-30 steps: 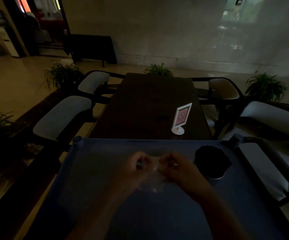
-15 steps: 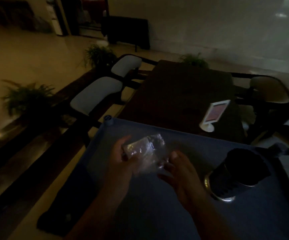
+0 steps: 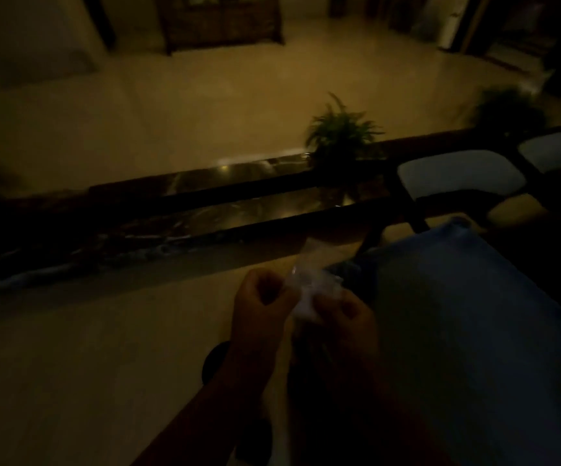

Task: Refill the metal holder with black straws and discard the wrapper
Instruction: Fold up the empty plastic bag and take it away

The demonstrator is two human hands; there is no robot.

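A clear, crumpled plastic wrapper (image 3: 309,284) is pinched between both of my hands in the lower middle of the dim head view. My left hand (image 3: 260,304) grips its left side with curled fingers. Fingers of my right hand (image 3: 346,314) close on its right side. A loose strip of the wrapper stands up above my fingers. Both hands are held over the floor, just off the left edge of the blue-covered table (image 3: 474,314). The metal holder and the black straws are out of view.
A long dark marble ledge (image 3: 171,223) crosses the view beyond my hands, with a potted fern (image 3: 339,132) on it. White-cushioned chairs (image 3: 460,176) stand at the right. Pale tiled floor (image 3: 70,364) lies to the left and below. A dark round shape (image 3: 213,361) sits by my left wrist.
My view has swung far left, off the table and the straw-filled holder, toward the floor and ledge. Both hands carried the wrapper past the table's left edge and now pinch it together.
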